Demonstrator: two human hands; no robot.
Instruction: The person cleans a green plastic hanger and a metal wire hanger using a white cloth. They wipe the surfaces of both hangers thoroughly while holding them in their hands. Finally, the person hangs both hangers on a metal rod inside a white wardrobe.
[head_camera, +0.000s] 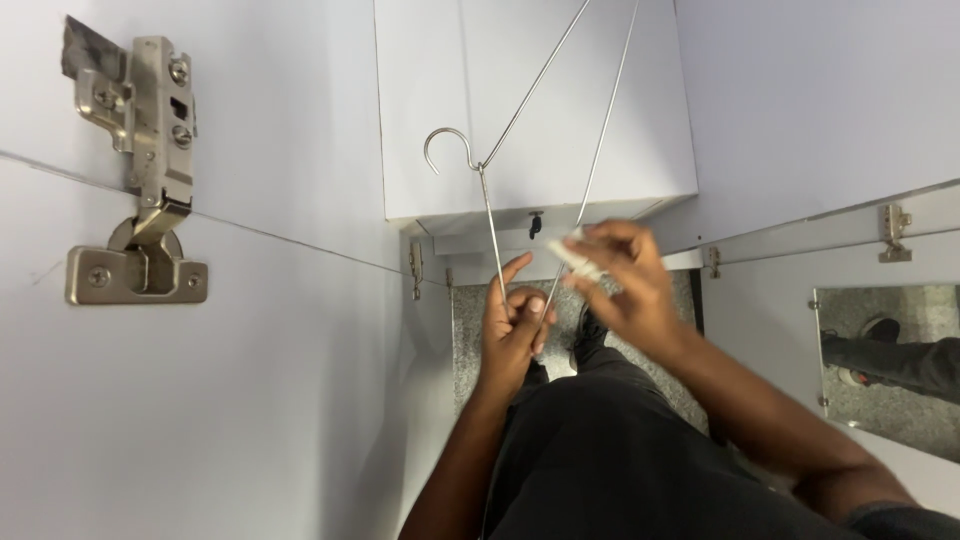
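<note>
Left hand (513, 330) fingers clench the wire hanger (497, 235) below its hook; right hand (618, 275), beside the hanger, pinches a white clip (577, 256).

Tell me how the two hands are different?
The left hand is curled into a fist around the wire hanger; the right hand is looser and pinches a small white thing. The left hand looks sharp; the right hand looks blurred. The left hand sits lower than the right. Both are bare.
</note>
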